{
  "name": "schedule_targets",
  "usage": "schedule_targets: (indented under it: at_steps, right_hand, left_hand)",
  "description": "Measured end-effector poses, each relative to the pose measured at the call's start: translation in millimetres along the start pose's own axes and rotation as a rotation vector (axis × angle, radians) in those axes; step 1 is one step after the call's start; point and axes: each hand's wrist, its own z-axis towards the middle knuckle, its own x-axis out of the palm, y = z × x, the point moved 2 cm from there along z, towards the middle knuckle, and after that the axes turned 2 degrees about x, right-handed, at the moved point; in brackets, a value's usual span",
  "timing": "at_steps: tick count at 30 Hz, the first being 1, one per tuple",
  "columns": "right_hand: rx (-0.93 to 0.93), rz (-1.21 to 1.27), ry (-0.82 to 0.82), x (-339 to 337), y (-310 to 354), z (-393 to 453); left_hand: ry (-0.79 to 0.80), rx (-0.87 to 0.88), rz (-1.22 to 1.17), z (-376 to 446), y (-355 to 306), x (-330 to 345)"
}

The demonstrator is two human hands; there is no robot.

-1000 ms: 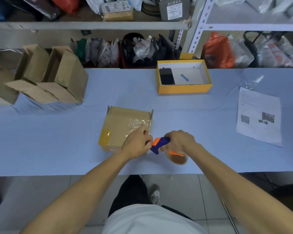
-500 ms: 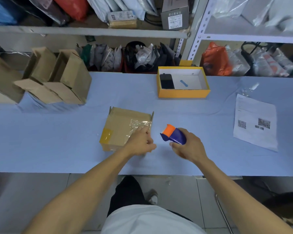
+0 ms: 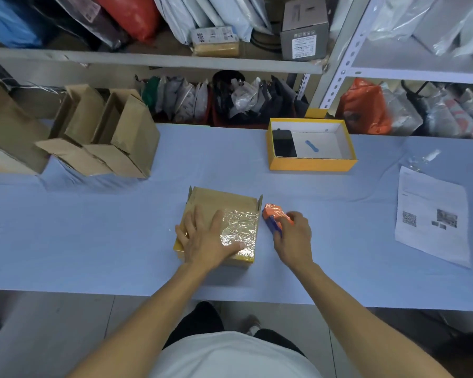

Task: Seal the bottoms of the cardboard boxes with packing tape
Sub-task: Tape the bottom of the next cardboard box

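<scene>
Two hands work at one small cardboard box (image 3: 219, 211) that lies bottom-up on the blue tabletop (image 3: 93, 227), directly in front of the person. The left hand (image 3: 206, 241) rests flat on the box, fingers spread and straight, pressing down on the brown flaps and on the near edge of a crinkled, glossy strip of clear packing tape (image 3: 241, 227). That strip runs from the far edge toward the near edge along the right side of the box, and wraps over the near lip. Just beside the right wall of the box, the right hand (image 3: 294, 238) curls around an orange and blue tape dispenser (image 3: 275, 216), its nose pointing away and slightly left. So the dispenser sits to the right of the box, and the right hand is the nearer one for any further strip. Matte corrugated board contrasts with shiny wrinkled film. More cardboard boxes (image 3: 104, 137) stand open at the far left
</scene>
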Motion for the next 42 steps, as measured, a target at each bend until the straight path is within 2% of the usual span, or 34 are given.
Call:
schedule_targets:
  at_steps: [2,4,6,8,10,12,14,16,19,21,23,25,28,31,34,38,42]
  right_hand:
    - [-0.087,0.103,0.006,-9,17,16]
    - [-0.158,0.203,0.153,-16,37,38]
    - [-0.198,0.141,0.345,-17,55,60]
    - [-0.216,-0.001,0.535,-9,68,77]
    - [-0.214,-0.056,0.707,1,77,90]
    - [-0.189,-0.019,0.773,5,82,100]
    - [-0.229,0.019,0.738,2,84,105]
    - [-0.322,0.080,0.663,-3,84,100]
    - [-0.465,0.222,0.629,-13,83,86]
    - [-0.536,0.266,0.688,-18,79,77]
    - [-0.582,0.268,0.766,-24,74,70]
    - [-0.582,0.315,0.755,-30,72,65]
    - [-0.438,0.592,0.630,-44,77,62]
    - [-0.321,0.806,0.600,-56,83,59]
    - [-0.361,0.789,0.566,-61,91,49]
    - [-0.467,0.740,0.697,-64,95,36]
    - [-0.362,0.903,0.693,-69,89,38]
  left_hand:
    - [0.008,0.021,0.014,1,6,1]
    - [0.027,0.045,0.032,0,11,2]
    - [0.017,0.034,0.029,-3,16,1]
    - [-0.048,-0.057,0.009,-8,16,0]
    - [-0.139,-0.226,-0.073,-19,12,1]
    - [-0.205,-0.405,-0.267,-32,5,6]
    - [-0.234,-0.527,-0.515,-46,-5,13]
    - [-0.308,-0.553,-0.705,-56,-15,18]
    - [-0.381,-0.536,-0.834,-62,-25,18]
    - [-0.400,-0.524,-0.887,-65,-27,17]
    - [-0.385,-0.523,-0.907,-69,-25,14]
    - [-0.376,-0.528,-0.887,-73,-23,9]
    - [-0.444,-0.432,-0.951,-79,-25,-7]
    - [-0.516,-0.341,-0.997,-80,-26,-28]
    - [-0.582,-0.302,-1.043,-76,-27,-43]
    - [-0.623,-0.311,-0.984,-79,-28,-51]
    - [-0.650,-0.325,-0.833,-83,-30,-66]
